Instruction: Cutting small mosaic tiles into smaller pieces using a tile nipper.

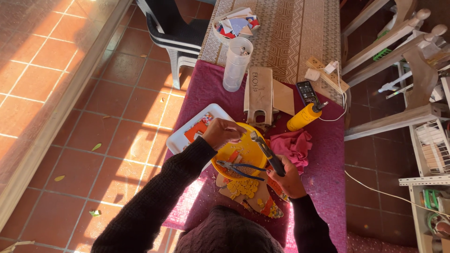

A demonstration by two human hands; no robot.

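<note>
My left hand (220,132) hovers over the rim of a yellow bowl (243,151), fingers pinched on a small tile piece. My right hand (287,179) grips the dark handles of tile nippers (265,151), whose metal jaws point toward the left hand above the bowl. A second pair of blue-handled pliers (240,169) lies inside the bowl among tile fragments. Under the bowl rests a flat mosaic shape (248,193) partly covered with yellow and orange tile bits.
A white tray (178,139) with orange tile pieces sits left of the bowl. A pink cloth (294,144), a yellow glue bottle (303,117), wooden cutouts (260,93), a clear plastic cup (236,63), a remote and a power strip lie further back. Chairs stand around the table.
</note>
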